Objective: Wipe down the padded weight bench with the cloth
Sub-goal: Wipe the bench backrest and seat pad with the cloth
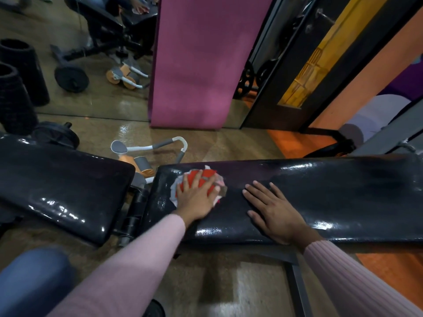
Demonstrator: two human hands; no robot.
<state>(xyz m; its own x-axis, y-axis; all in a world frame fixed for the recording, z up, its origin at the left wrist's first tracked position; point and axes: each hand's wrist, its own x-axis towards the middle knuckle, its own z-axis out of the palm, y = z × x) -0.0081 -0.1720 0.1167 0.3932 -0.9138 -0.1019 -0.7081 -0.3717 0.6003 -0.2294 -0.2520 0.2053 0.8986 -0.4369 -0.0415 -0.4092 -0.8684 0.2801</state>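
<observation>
The black padded weight bench [332, 191] runs across the view, with a long shiny pad on the right and a separate seat pad [57, 191] on the left. A red and white cloth [206, 177] lies on the left end of the long pad. My left hand [196, 197] presses flat on the cloth, fingers spread over it. My right hand [272, 209] rests flat on the bare pad to the right of the cloth, fingers apart, holding nothing. Both arms wear pink sleeves.
A purple mat [194, 65] leans upright against a mirror behind the bench. An orange and grey ab roller [146, 156] lies on the floor between the pads. A black weight plate [57, 133] and black cylinders [13, 97] stand at the left.
</observation>
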